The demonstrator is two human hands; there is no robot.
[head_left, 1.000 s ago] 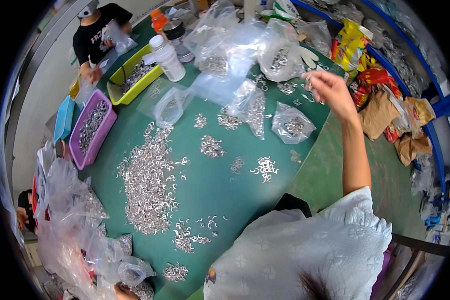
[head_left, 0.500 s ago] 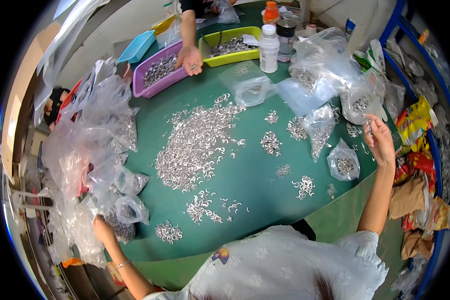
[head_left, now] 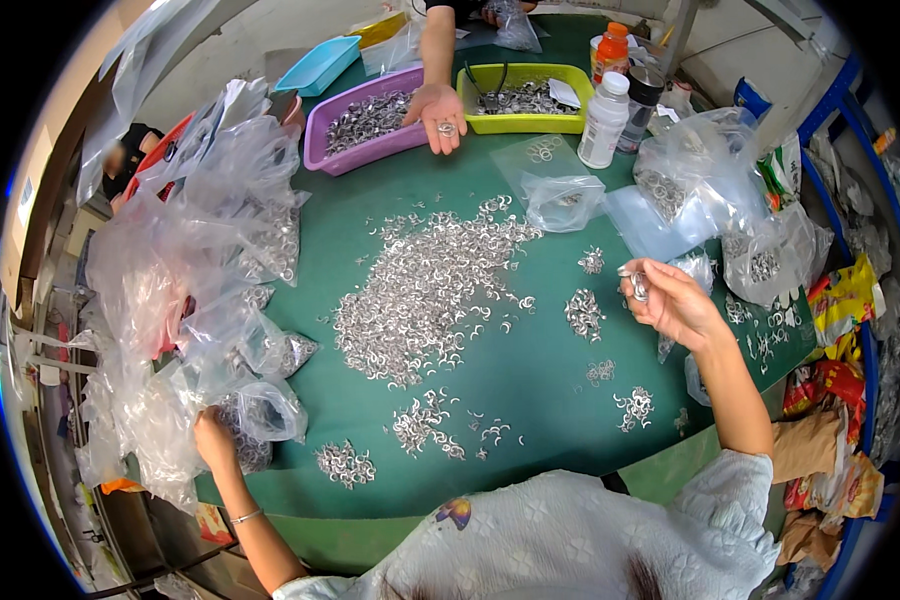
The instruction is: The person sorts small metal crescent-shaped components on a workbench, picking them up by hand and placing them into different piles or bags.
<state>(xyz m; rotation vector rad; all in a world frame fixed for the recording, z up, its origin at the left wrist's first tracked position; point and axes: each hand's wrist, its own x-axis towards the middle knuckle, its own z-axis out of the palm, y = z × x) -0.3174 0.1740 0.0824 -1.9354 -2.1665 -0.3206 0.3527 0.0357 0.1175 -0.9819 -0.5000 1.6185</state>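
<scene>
Head view shows the right hand (head_left: 675,300) at the right of the frame, fingers pinched on a few small metal rings (head_left: 637,286) lifted above the green counter (head_left: 540,370). At lower left, the left hand (head_left: 213,440) grips a clear plastic bag (head_left: 260,410). Sorting rings into bags looks underway; bringing rings and bag mouth together seems to call for care. A big ring pile (head_left: 430,295) lies mid-frame.

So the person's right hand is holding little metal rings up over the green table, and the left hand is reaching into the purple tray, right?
Not quite. The right hand does hold small metal rings above the green table, but the left hand is down among the clear plastic bags at the table's left edge. The hand at the purple tray is another person's hand. The head view shows this.
</scene>
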